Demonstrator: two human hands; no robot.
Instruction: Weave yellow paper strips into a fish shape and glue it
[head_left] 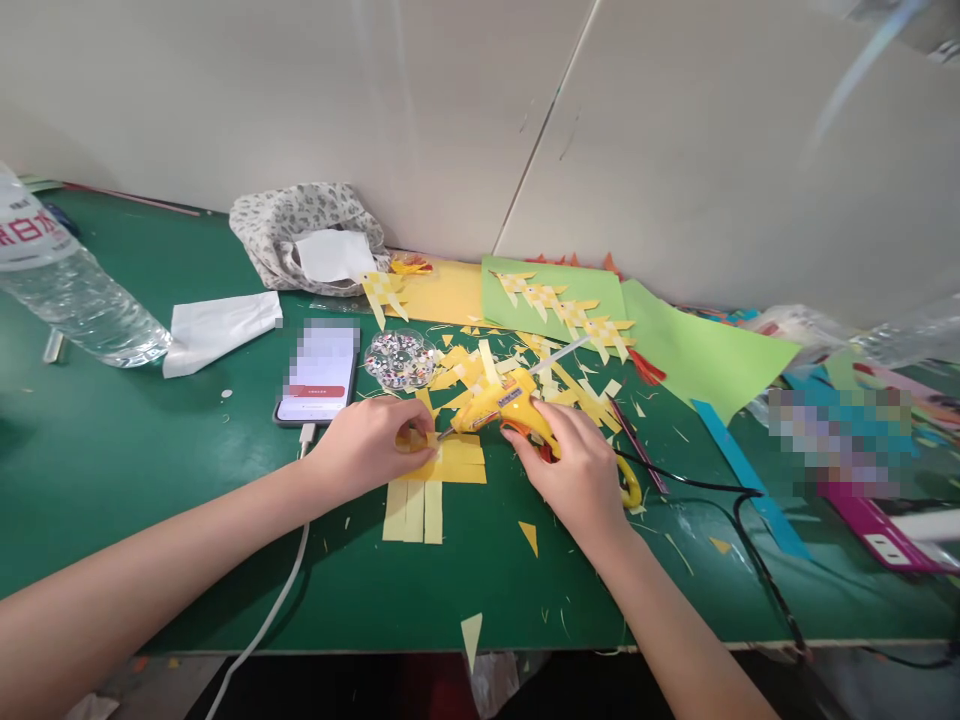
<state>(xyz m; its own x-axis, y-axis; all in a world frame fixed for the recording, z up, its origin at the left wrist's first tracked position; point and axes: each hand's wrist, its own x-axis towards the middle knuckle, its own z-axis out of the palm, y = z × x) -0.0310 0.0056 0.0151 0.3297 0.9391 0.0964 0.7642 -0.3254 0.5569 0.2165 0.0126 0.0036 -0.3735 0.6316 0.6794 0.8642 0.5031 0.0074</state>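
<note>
My right hand (574, 455) is wrapped round a yellow hot glue gun (495, 400), whose nozzle points left and down at the paper strips. A clear glue stick (559, 353) juts from its back end. My left hand (379, 440) pinches a yellow paper strip near the nozzle. Beneath it, darker yellow strips (461, 460) lie across pale yellow strips (412, 515) on the green table (247, 560). Woven yellow paper fish (570, 312) rest on a green sheet behind the gun, and another paper fish (382, 293) lies further left.
A phone (319, 370) with a white cable is left of my hands, beside a clear case (401, 360) of small beads or eyes. A water bottle (75, 280) stands far left. The gun's black cord (697, 483) runs right, near a magenta power strip (885, 535). Paper scraps lie around.
</note>
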